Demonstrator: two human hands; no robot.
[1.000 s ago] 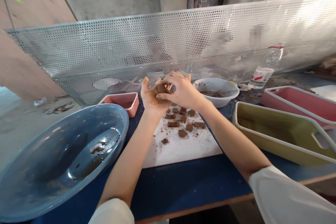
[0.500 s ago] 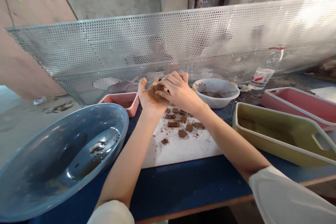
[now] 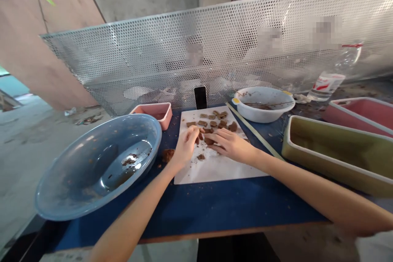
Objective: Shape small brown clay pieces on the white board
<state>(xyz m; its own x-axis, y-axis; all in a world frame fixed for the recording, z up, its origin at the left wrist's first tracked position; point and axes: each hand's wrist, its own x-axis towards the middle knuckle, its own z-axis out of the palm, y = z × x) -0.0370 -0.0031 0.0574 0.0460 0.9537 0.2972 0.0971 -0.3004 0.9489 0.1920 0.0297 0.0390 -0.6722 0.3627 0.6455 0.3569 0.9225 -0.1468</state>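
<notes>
Both hands are low over a white board (image 3: pixel 215 172) strewn with brown clay pieces and crumbs. My left hand (image 3: pixel 185 145) has its fingers drawn together at a small clay piece (image 3: pixel 201 134); part of the piece is hidden. Facing it, my right hand (image 3: pixel 231 144) has its thumb and fingers on either side of a brown clay lump (image 3: pixel 209 141), which touches or nearly touches the board. Beyond the fingertips, several small clay blocks (image 3: pixel 213 123) lie in loose rows. A crumbly bit (image 3: pixel 201 156) sits nearer to me.
A large blue basin (image 3: pixel 70 196) stands left, with a brown clod (image 3: pixel 168 155) beside it. Behind are a pink tray (image 3: pixel 166 120), a phone (image 3: pixel 201 98) and a white bowl (image 3: pixel 260 116). A pale strip (image 3: pixel 258 133), green planter (image 3: pixel 325 168) and bottle (image 3: pixel 327 84) are right.
My hands have come down from a raised position, where the right fingers were on the muddy left palm, to the clay pieces on the board. The phone and pale strip now show. The view has shifted.
</notes>
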